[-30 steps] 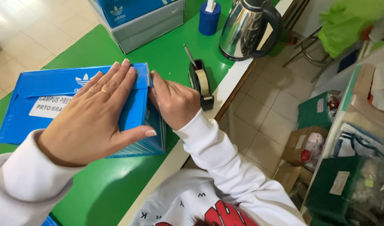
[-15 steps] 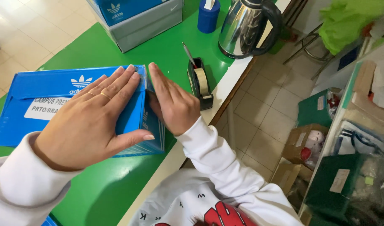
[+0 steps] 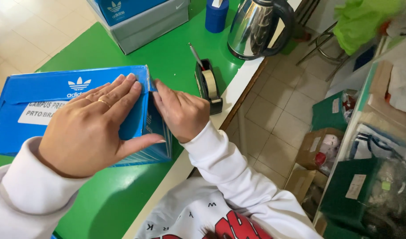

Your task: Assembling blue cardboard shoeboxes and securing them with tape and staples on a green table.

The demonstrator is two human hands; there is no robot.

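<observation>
Blue shoebox (image 3: pixel 48 95) under flat left hand (image 3: pixel 90 126); right hand (image 3: pixel 181 110) pressed flat against its end

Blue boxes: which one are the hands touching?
The near blue shoe box with the white label, under the left hand and right hand; the other sits untouched on a grey box.

Just one view here, a head-worn cam looking steeply down and a bit forward over the green worktop (image 3: pixel 167 53). It sits pretty close in, with the worktop edge and tiled floor (image 3: pixel 274 119) off to the right.
</observation>
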